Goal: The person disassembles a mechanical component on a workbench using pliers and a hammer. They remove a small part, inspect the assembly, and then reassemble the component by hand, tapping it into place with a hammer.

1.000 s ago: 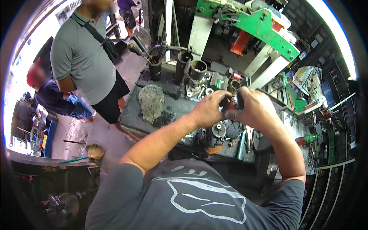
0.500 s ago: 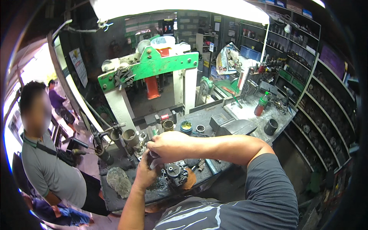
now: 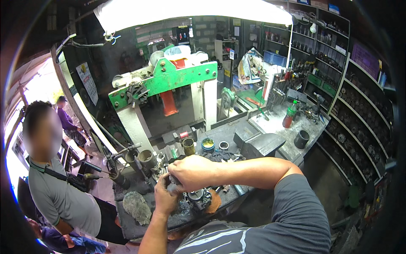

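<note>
Both my hands meet over a dark workbench [image 3: 139, 226] in a machine shop. My left hand [image 3: 165, 198] grips a small dark metal part from below; my right hand [image 3: 191, 172] closes over the same part from above, hiding most of it. Just right of my left hand a dark round metal assembly [image 3: 198, 199] rests on the bench. A grey crumpled rag [image 3: 136, 206] lies to the left of my hands.
A green and white press [image 3: 169, 86] stands behind the bench. Metal cylinders [image 3: 146, 158], a brass cup [image 3: 188, 146] and a dark vise [image 3: 258, 144] sit nearby. A person in a grey shirt [image 3: 63, 199] stands at left. Parts shelves [image 3: 359, 106] line the right wall.
The view swung from looking down at the bench to looking up across the shop. Both hands stay closed together on the small part, now lower in the picture.
</note>
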### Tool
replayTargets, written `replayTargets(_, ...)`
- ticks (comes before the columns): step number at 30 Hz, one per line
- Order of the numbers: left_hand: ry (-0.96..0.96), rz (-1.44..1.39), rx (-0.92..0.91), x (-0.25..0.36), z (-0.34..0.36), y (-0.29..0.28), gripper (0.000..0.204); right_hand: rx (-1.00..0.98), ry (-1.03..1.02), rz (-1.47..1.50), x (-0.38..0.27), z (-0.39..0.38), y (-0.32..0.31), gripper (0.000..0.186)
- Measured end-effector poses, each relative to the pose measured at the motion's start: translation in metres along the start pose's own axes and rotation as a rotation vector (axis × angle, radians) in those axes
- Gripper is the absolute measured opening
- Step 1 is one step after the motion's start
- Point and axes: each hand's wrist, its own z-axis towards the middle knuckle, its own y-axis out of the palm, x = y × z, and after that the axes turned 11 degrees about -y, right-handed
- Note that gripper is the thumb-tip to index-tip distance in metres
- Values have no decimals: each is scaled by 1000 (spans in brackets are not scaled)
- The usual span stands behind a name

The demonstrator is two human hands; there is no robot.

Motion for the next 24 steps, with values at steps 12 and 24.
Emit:
replayTargets(12,-39,-150,73,-2,0,7,62,126,-154,-21,4,0,14,48)
replayTargets(24,-87,-355,-16,-1,2,0,66,238,-237,-38,8,7,24,47)
